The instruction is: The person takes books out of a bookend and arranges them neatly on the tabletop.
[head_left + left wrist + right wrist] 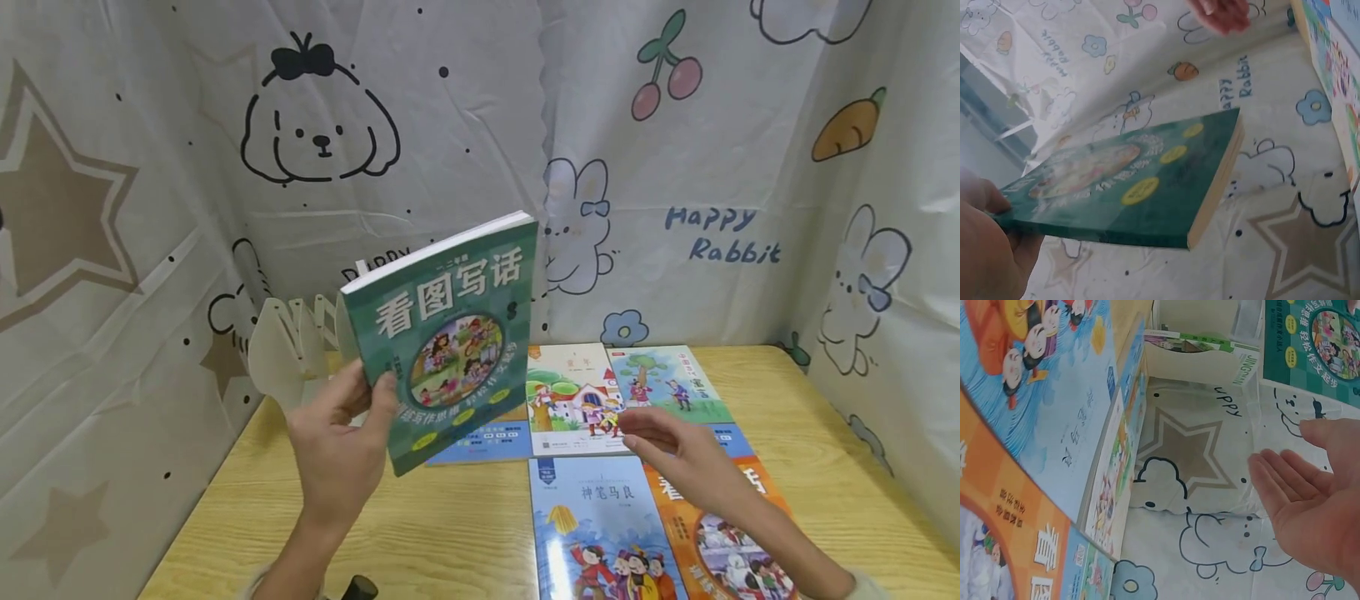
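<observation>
A green picture-covered book (pixel 450 350) is held up above the table, tilted. My left hand (pixel 347 437) grips it by its left edge, thumb on the front cover. In the left wrist view the same book (pixel 1129 187) stretches out from the left hand (pixel 991 237). My right hand (pixel 686 458) hovers over the books at the right, holding nothing. Its fingers are extended in the right wrist view, where the hand (pixel 1310 500) is apart from the green book (pixel 1310 350). Below it lie a blue book (pixel 592 525) and an orange book (pixel 720 533).
A white book (pixel 566 392) and a light green book (pixel 671 383) lie farther back on other blue-edged books. A cream rack (pixel 288 350) stands at the back left of the wooden table (pixel 450 533). Printed curtains (pixel 465 125) surround the table. A dark object (pixel 362 587) shows at the front edge.
</observation>
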`<state>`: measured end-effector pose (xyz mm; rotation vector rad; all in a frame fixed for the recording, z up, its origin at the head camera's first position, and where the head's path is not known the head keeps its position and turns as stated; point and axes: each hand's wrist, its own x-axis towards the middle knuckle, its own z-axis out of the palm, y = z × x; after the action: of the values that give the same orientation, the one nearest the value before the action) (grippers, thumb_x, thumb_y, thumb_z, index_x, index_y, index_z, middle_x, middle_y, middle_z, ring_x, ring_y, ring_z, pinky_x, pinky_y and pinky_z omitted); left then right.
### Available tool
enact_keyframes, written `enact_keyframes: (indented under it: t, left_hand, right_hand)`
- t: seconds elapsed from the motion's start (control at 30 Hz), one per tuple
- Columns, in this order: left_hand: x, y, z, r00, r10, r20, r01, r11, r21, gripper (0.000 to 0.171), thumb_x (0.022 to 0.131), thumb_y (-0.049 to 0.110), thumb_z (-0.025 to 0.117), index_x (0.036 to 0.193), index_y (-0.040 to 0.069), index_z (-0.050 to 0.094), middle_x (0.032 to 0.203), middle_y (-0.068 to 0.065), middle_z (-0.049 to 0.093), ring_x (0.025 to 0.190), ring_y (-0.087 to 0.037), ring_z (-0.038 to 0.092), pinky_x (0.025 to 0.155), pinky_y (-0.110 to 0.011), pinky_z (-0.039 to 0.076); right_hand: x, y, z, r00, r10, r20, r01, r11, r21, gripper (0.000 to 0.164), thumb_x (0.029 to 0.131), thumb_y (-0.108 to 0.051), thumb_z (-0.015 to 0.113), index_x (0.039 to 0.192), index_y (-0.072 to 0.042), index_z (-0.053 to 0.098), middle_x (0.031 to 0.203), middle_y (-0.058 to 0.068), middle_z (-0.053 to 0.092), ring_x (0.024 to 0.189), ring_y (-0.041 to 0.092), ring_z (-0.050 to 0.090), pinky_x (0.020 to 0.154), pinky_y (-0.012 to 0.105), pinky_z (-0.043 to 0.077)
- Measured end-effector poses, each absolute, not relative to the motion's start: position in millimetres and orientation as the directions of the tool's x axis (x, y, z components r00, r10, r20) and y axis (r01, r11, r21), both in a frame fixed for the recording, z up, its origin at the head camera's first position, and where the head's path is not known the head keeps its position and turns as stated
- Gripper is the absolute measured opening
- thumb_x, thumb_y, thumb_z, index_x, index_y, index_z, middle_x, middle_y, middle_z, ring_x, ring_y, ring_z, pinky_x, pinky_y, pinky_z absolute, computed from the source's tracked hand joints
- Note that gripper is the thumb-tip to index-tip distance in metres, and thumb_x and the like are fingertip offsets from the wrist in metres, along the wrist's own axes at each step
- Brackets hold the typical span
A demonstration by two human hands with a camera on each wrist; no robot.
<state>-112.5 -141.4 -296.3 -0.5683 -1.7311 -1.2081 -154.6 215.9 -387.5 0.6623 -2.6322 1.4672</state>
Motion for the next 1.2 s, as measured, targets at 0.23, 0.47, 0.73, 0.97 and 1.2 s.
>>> enact_keyframes:
  t: [0.23, 0.47, 0.73, 0.97, 1.2]
  left_hand:
    - [-112, -130, -303, -0.601, -0.028, 0.799, 0.764, 0.273, 0.584, 0.021, 0.09, -0.015, 0.059, 0.108, -0.012, 0.07, 0.087, -0.02, 0.073, 0.072, -0.009, 0.071, 0.061, -0.019, 0.054]
    - [-114, -122, -310, -0.69, 0.071, 0.721, 0.722, 0.143, 0.677, 0.024, 0.091, -0.015, 0.058, 0.113, -0.013, 0.067, 0.093, -0.023, 0.073, 0.067, -0.005, 0.066, 0.057, -0.019, 0.052]
    - [-117, -116, -319, -0.744, 0.139, 0.654, 0.668, 0.124, 0.733, 0.02, 0.095, -0.009, 0.059, 0.111, -0.009, 0.07, 0.049, 0.0, 0.038, 0.04, -0.01, 0.022, 0.034, -0.027, 0.022]
    - [-125, -118, -332, -0.797, 0.153, 0.585, 0.601, 0.106, 0.792, 0.024, 0.097, -0.006, 0.057, 0.118, -0.012, 0.066, 0.081, -0.014, 0.073, 0.049, -0.008, 0.055, 0.046, -0.023, 0.047]
    - [-132, -122, -347, -0.908, 0.12, 0.402, 0.415, 0.107, 0.904, 0.025, 0.099, -0.001, 0.057, 0.121, -0.009, 0.065, 0.097, -0.017, 0.074, 0.081, -0.02, 0.072, 0.07, -0.032, 0.059]
  right_hand:
    - [-152, 207, -383, -0.879, -0.328, 0.346, -0.448, 0.32, -0.835, 0.042, 0.1, -0.011, 0.062, 0.138, 0.005, 0.052, 0.127, 0.019, 0.063, 0.112, 0.016, 0.064, 0.089, 0.024, 0.052]
    - [-149, 198, -377, -0.853, -0.365, 0.373, -0.445, 0.137, -0.885, 0.045, 0.099, 0.001, 0.059, 0.141, 0.011, 0.045, 0.131, 0.031, 0.056, 0.115, 0.007, 0.061, 0.092, 0.028, 0.051]
    - [-146, 191, -377, -0.831, -0.395, 0.392, -0.481, 0.157, -0.862, 0.026, 0.099, 0.0, 0.058, 0.123, 0.012, 0.06, 0.102, 0.017, 0.068, 0.086, 0.006, 0.066, 0.072, 0.027, 0.055]
    - [-147, 188, -384, -0.831, -0.39, 0.397, -0.483, 0.151, -0.863, 0.02, 0.098, 0.001, 0.06, 0.116, 0.009, 0.065, 0.1, 0.016, 0.07, 0.084, 0.017, 0.071, 0.073, 0.037, 0.059]
    - [-144, 185, -394, -0.878, -0.41, 0.249, -0.346, 0.181, -0.921, 0.025, 0.098, -0.006, 0.063, 0.115, 0.012, 0.064, 0.102, 0.021, 0.068, 0.087, 0.015, 0.072, 0.073, 0.035, 0.059]
